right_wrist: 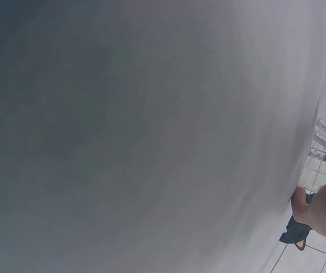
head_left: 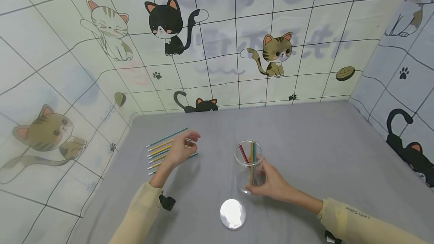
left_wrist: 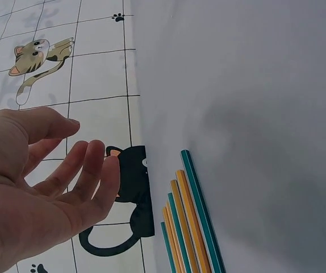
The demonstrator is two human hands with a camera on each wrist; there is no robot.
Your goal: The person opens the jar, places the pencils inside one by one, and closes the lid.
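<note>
My right hand (head_left: 274,182) grips the lower part of a clear jar (head_left: 241,172) that stands on the table, fingers behind it and thumb at the front. Inside the jar lean a red pencil (head_left: 243,153), a yellow pencil (head_left: 251,166) and a teal pencil (head_left: 254,151). Over a row of teal and yellow pencils (head_left: 158,147) at the left hovers my left hand (head_left: 181,150), which covers their right ends. In the left wrist view its fingers (left_wrist: 97,176) are loosely bent with nothing between them, apart from the teal pencil (left_wrist: 200,205).
A round, shiny disc (head_left: 233,214), perhaps the jar's lid, lies on the grey table cloth (head_left: 305,134) in front of the jar. Cat-printed sheets (head_left: 223,55) stand behind the table and at both sides.
</note>
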